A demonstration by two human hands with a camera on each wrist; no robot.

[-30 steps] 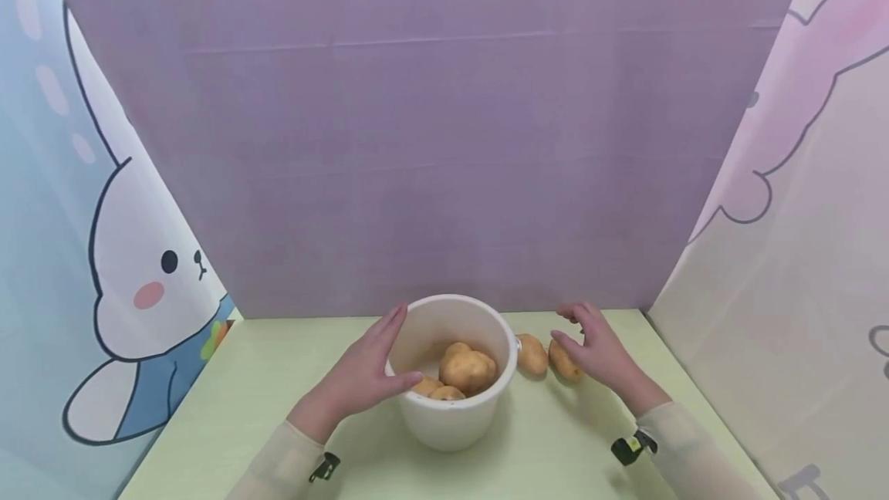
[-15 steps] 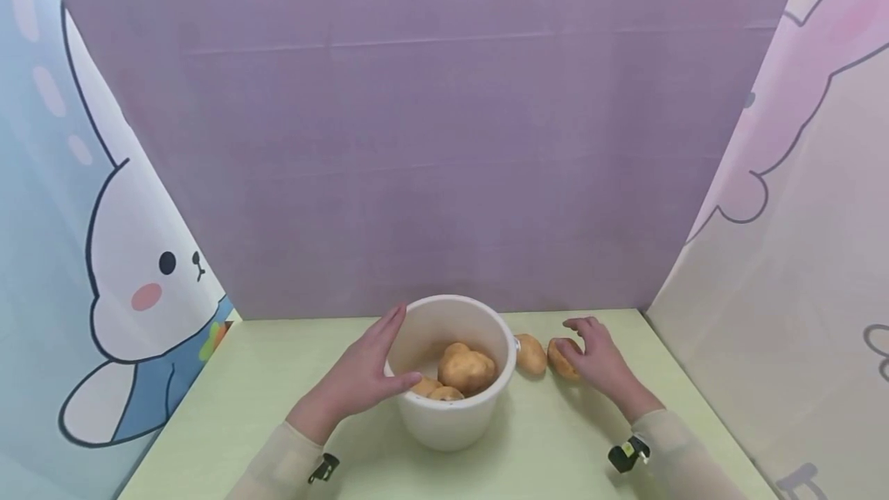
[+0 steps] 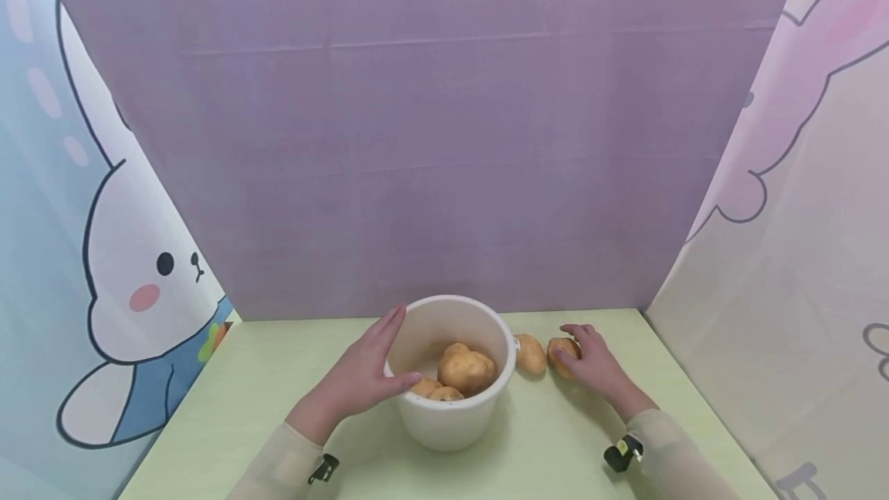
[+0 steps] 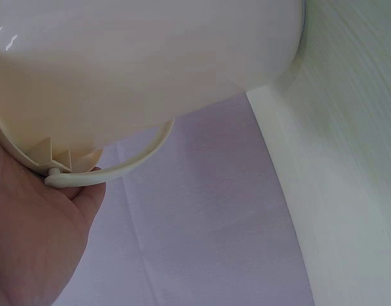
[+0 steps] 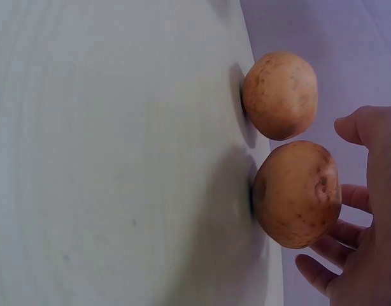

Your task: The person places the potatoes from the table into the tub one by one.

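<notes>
A white bucket stands on the table with several potatoes inside. My left hand rests against its left rim, fingers extended along the side and thumb reaching over the near edge. In the left wrist view the palm is against the rim beside the pale handle. To the right, my right hand is spread around a potato on the table. Its thumb stands off from that potato in the right wrist view, while the fingers reach behind it. Another potato lies between it and the bucket.
The pale green table meets a purple backdrop just behind the bucket and potatoes. Cartoon-printed cloths, a rabbit panel on the left and a pink-figured panel on the right, close in both sides.
My right hand has come down and slightly left onto the right-hand potato, its fingers lowering around it. The left hand and the bucket stay where they were.
</notes>
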